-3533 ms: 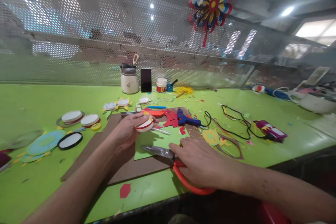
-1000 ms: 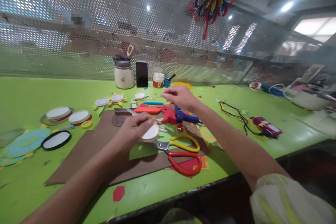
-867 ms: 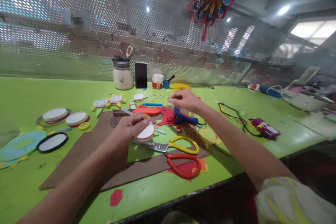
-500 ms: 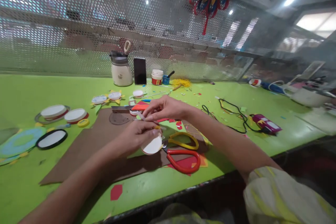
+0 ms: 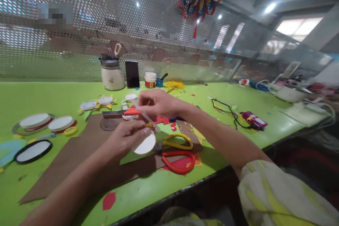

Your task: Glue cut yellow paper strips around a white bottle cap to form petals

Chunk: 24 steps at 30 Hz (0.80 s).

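My left hand [image 5: 129,135] is closed on a small white disc [image 5: 145,144], thumb on its top and a bit of yellow at the fingertips. Above it my right hand [image 5: 157,104] pinches a thin pale strip [image 5: 149,118], which slants down to the left fingertips beside the disc. What the strip is made of I cannot make out. Just right of the disc lie scissors with one yellow and one red handle loop [image 5: 178,162]. Behind the left hand, a cutter with an orange grip [image 5: 131,111] lies on the brown cardboard [image 5: 69,162], its blade pointing left.
On the green table [image 5: 58,99] sit white lids [image 5: 61,123], a black-rimmed disc [image 5: 33,151] and sun-shaped pieces [image 5: 106,101]. A jug [image 5: 112,76], a phone [image 5: 132,74] and glue pots [image 5: 150,79] stand at the back. A purple device [image 5: 254,120] with black cord lies right.
The view has shifted slightly, moving the scene left. My right hand has lifted away from the left fingers, and more of the pale strip shows between the hands.
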Available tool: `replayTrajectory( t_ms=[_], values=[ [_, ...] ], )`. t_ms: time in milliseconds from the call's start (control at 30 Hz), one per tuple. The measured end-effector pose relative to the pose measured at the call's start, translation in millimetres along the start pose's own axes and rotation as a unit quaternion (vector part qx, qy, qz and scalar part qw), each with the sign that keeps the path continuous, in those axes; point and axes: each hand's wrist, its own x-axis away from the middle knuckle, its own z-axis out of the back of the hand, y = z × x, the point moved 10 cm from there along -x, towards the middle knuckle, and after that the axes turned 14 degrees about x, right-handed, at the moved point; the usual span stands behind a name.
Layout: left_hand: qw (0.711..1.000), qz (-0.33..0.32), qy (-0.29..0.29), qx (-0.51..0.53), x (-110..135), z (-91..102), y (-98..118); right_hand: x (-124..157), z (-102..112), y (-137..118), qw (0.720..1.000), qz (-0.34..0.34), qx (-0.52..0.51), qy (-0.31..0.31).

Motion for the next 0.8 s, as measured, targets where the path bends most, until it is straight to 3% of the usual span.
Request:
replayTrajectory(
  t_ms=[133,200,233,267,300,500,667,800],
  values=[
    [0.986,-0.005,0.095,0.134,4.9,13.6,9.0,26.0,64.4,26.2,0.988,-0.087,-0.059,0.116],
    [0.972,0.024,0.135,0.191,4.7,22.1,0.2,47.7,80.3,50.2,0.980,-0.165,0.050,0.101],
    [0.967,0.043,0.144,0.206,3.2,25.1,-6.1,59.0,79.3,63.6,0.967,-0.203,0.148,0.052],
    [0.963,0.053,0.145,0.222,0.8,27.1,-11.2,71.1,73.8,78.5,0.936,-0.235,0.261,-0.017],
    [0.956,0.048,0.161,0.241,-1.1,32.7,-14.4,82.7,70.2,91.2,0.917,-0.254,0.305,-0.047],
    [0.942,0.061,0.191,0.269,-5.7,41.7,-27.2,121.7,35.0,139.8,0.844,-0.306,0.422,-0.127],
    [0.940,0.073,0.192,0.271,-4.3,39.4,-30.7,120.6,19.7,147.9,0.825,-0.291,0.458,-0.158],
    [0.952,0.085,0.170,0.242,-5.2,37.9,-38.0,121.0,30.6,146.6,0.836,-0.272,0.455,-0.145]
  ],
)
